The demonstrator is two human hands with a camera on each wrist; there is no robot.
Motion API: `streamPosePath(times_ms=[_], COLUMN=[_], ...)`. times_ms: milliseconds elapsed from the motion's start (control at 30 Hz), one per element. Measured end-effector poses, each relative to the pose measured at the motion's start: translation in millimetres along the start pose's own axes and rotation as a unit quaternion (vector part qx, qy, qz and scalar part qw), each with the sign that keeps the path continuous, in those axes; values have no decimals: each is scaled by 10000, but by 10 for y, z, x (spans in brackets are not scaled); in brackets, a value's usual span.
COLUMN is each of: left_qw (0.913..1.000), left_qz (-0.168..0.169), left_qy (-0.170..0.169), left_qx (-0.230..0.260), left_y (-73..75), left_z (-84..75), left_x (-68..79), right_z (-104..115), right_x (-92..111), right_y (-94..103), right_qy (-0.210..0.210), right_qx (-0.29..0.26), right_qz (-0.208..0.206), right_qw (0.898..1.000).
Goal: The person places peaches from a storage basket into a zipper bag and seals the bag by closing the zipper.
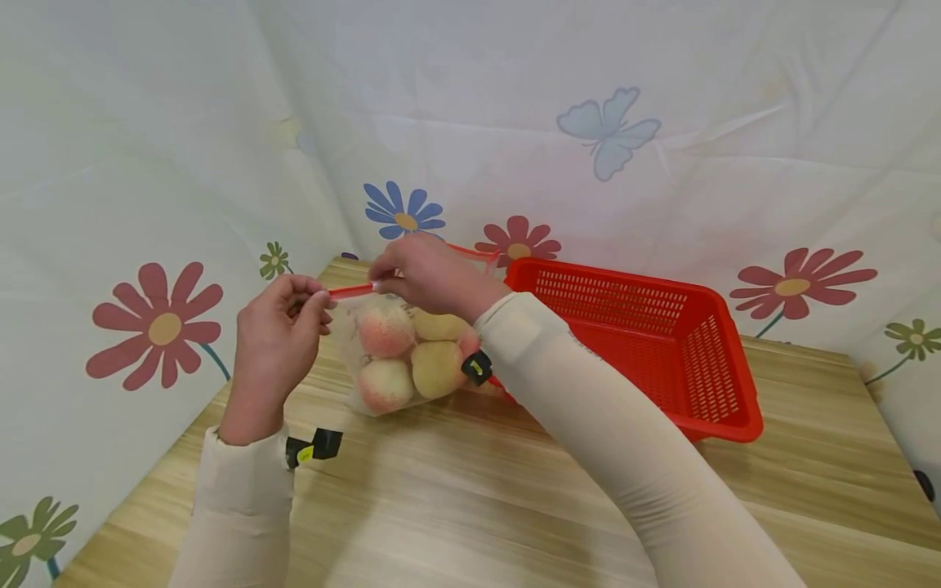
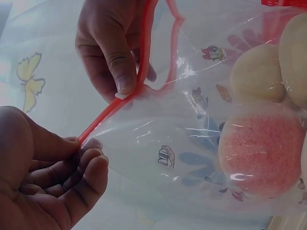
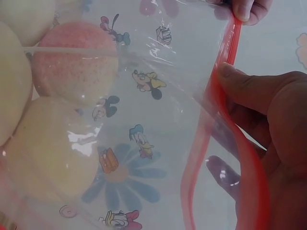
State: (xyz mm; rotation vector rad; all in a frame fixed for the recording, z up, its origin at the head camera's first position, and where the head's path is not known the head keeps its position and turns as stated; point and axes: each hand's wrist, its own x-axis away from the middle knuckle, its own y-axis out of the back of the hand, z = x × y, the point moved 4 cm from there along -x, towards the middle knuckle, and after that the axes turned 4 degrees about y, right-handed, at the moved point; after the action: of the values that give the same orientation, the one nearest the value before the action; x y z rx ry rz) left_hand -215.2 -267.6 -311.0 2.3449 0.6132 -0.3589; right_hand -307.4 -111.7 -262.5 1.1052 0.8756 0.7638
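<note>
A clear zip bag (image 1: pixel 344 347) with small cartoon prints and a red zip strip (image 2: pixel 98 119) hangs upright between the hands. Inside, several round fruits fill its lower part: pink-blushed peaches (image 1: pixel 386 331) and yellow ones (image 1: pixel 437 369). My left hand (image 1: pixel 274 347) pinches the strip's left end between thumb and fingers. On the same strip, a little to the right, my right hand (image 1: pixel 434 273) grips at a small white slider (image 2: pixel 123 95), thumb on the near side. Left of the slider the strip lies together; right of it, the mouth gapes.
Right of the bag stands a red plastic basket (image 1: pixel 625 271) with slotted walls, partly behind the right forearm. Both rest over a wood-grain table (image 1: pixel 441 498). A white cloth (image 1: pixel 470 106) printed with flowers and a butterfly rises behind and at the left.
</note>
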Motion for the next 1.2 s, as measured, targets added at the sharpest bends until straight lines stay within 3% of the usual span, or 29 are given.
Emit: streamPosePath(times_ms=[1200], left_qw=[10000], left_qz=[-37], left_qy=[63], left_qx=[59], left_y=[57], left_z=[79], left_x=[46], right_z=[-138], right_x=[130], right_y=[-5], right_qy=[-213], right_qx=[141], right_qz=[-38], right_qw=[9997])
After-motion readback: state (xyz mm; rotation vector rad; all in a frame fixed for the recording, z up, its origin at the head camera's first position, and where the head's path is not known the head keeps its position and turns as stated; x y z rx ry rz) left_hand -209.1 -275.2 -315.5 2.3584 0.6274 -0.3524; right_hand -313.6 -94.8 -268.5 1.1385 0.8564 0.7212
